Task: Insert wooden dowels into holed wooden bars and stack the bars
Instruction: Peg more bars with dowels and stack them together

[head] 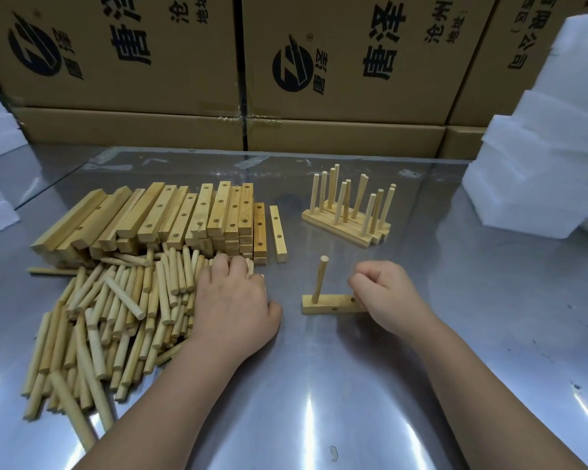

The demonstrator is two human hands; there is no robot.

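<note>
At centre frame a bar point(323, 307) lies on the surface point(319, 401) with one dowel point(320, 279) upright in it, its right end pinched by the curled right hand point(389, 295). The left hand point(233, 301) is curled over the dowel pile point(116, 317) at lower left. Whether anything is gripped cannot be told. Stacked bars point(170, 215) are crowded behind the pile.

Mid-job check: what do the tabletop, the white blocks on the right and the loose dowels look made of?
Tabletop: looks like polished metal, probably stainless steel, given its glare streaks and reflections.
White blocks: probably foam, being matte with soft edges.
Dowels: pale wood that looks unfinished, with dull, faintly grained surfaces.
</note>
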